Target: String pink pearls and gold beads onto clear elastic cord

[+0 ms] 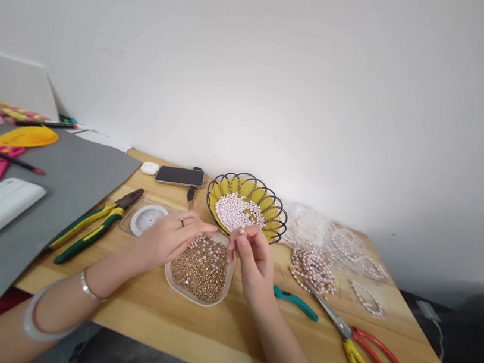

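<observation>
Hovering over the dish of gold beads (200, 269) near the desk's (152, 307) front edge, the left hand (168, 237) and right hand (251, 261) each pinched something tiny, fingers narrowed.

hands: left hand (170, 237) and right hand (253, 261) pinch together above a shallow clear dish of small gold beads (201, 272)
behind: black wire basket with yellow liner holding pale pearl beads (246, 206)
table: light wooden table (169, 315)
</observation>
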Motion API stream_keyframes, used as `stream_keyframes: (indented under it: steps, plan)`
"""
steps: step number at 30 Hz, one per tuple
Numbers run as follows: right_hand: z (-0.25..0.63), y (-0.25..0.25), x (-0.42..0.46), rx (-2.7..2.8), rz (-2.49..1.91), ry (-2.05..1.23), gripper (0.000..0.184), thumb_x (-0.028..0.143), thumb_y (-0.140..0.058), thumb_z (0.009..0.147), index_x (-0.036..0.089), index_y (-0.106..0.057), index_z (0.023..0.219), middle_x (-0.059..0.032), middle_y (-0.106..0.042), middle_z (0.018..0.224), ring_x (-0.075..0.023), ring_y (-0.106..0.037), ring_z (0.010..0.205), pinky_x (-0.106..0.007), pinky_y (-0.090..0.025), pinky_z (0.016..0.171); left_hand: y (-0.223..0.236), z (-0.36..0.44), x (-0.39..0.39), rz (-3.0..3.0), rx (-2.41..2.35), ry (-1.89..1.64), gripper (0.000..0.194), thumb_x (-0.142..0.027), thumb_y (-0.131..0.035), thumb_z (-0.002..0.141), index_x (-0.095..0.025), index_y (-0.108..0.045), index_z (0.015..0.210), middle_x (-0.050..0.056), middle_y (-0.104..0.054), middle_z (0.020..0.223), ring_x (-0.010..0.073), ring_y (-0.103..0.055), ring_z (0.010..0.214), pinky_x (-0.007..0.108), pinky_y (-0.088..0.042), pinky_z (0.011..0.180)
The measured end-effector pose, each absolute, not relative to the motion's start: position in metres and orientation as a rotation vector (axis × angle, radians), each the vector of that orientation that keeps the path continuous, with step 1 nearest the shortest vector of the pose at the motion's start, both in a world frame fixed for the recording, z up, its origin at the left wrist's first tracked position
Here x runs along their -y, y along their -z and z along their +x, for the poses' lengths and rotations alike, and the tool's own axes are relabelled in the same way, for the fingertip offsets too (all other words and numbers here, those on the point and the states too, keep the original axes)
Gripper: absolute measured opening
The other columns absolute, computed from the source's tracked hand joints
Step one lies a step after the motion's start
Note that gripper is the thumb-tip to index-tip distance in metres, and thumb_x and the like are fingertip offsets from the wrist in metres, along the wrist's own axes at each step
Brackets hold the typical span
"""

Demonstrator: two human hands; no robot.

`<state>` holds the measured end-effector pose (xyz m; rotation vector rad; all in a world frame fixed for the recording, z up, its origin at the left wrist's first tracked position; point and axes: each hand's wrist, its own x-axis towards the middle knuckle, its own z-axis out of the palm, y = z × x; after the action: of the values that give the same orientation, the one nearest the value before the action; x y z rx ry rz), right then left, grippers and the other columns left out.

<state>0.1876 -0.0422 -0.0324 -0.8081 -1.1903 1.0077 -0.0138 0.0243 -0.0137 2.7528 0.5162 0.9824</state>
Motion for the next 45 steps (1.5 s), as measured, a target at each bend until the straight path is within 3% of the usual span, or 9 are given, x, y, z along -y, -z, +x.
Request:
stream_keyframes:
  steps: [2,6,11,19,25,28,32,38,45]
  plan:
    - [0.188,0.032,0.042,1.16,-0.818,-0.992,0.022,0.04,-0.056,0.099,0.024,-0.051,0.085,0.0034,-0.055,0.071,-0.013,-0.049,0.057,-0.028,-0.041,0.058,0.017,-0.012,-0.025,2.791,-0.586,-0.862,0.032,-0.007,-0.041,0.098,-0.015,-0.06,0.123,0.01,-0.074,0.101,0.0211,-0.067,0.093,0.036,-0.055,0.082]
    - [0.189,0.031,0.042,1.144,-0.827,-0.979,0.021,0.04,-0.057,0.099,0.023,-0.051,0.086,0.0035,-0.055,0.071,-0.013,-0.048,0.057,-0.028,-0.04,0.058,0.026,-0.01,-0.028,2.864,-0.626,-0.62,0.021,-0.011,-0.049,0.098,-0.017,-0.064,0.112,0.008,-0.073,0.1,0.0224,-0.066,0.092,0.038,-0.051,0.085]
    - [0.187,0.031,0.042,1.145,-0.839,-0.991,0.023,0.041,-0.059,0.097,0.023,-0.052,0.085,0.0029,-0.055,0.071,-0.0131,-0.049,0.056,-0.028,-0.041,0.057,0.035,-0.008,-0.028,2.855,-0.667,-0.422,0.024,-0.009,-0.052,0.097,-0.018,-0.062,0.116,0.007,-0.072,0.113,0.0226,-0.067,0.096,0.038,-0.043,0.088]
    - [0.187,0.029,0.042,1.17,-0.864,-1.0,0.026,0.044,-0.059,0.096,0.023,-0.052,0.084,0.0029,-0.055,0.069,-0.0132,-0.05,0.056,-0.028,-0.042,0.057,0.04,-0.007,-0.027,2.805,-0.696,-0.453,0.025,-0.008,-0.047,0.1,-0.021,-0.068,0.101,0.004,-0.074,0.101,0.0181,-0.067,0.088,0.035,-0.035,0.087]
    - [0.188,0.028,0.041,1.186,-0.854,-1.049,0.027,0.044,-0.06,0.096,0.022,-0.051,0.081,0.0036,-0.054,0.066,-0.0134,-0.049,0.056,-0.028,-0.041,0.058,0.034,-0.008,-0.028,2.715,-0.703,-0.534,0.018,-0.012,-0.055,0.097,-0.021,-0.07,0.095,0.002,-0.077,0.093,0.0187,-0.068,0.082,0.039,-0.034,0.093]
    - [0.19,0.032,0.039,1.182,-0.799,-1.115,0.028,0.042,-0.06,0.096,0.022,-0.051,0.079,0.0037,-0.053,0.064,-0.0132,-0.048,0.056,-0.028,-0.039,0.058,0.03,-0.008,-0.028,2.565,-0.729,-0.605,0.014,-0.013,-0.059,0.094,-0.021,-0.07,0.095,0.002,-0.078,0.093,0.0191,-0.069,0.082,0.042,-0.04,0.094]
    - [0.192,0.036,0.039,1.188,-0.693,-1.3,0.027,0.042,-0.06,0.096,0.022,-0.051,0.08,0.0046,-0.051,0.062,-0.013,-0.045,0.053,-0.028,-0.037,0.057,0.024,-0.009,-0.027,2.182,-0.747,-0.78,0.008,-0.019,-0.063,0.09,-0.017,-0.071,0.091,0.004,-0.078,0.088,0.0179,-0.071,0.081,0.031,-0.054,0.077]
    - [0.192,0.032,0.046,1.305,-0.645,-1.521,0.031,0.044,-0.062,0.094,0.021,-0.052,0.077,0.0045,-0.052,0.059,-0.0127,-0.044,0.053,-0.028,-0.035,0.057,0.015,-0.011,-0.026,1.885,-0.657,-0.924,0.009,-0.018,-0.066,0.085,-0.014,-0.072,0.091,0.008,-0.079,0.087,0.0173,-0.074,0.079,0.029,-0.06,0.071]
    - [0.189,0.025,0.047,1.331,-0.747,-1.541,0.034,0.047,-0.064,0.092,0.02,-0.052,0.076,0.005,-0.052,0.059,-0.0113,-0.042,0.052,-0.026,-0.034,0.058,0.013,-0.013,-0.027,1.822,-0.622,-0.968,0.009,-0.016,-0.064,0.088,-0.015,-0.071,0.093,0.009,-0.08,0.089,0.0175,-0.076,0.081,0.028,-0.063,0.069]
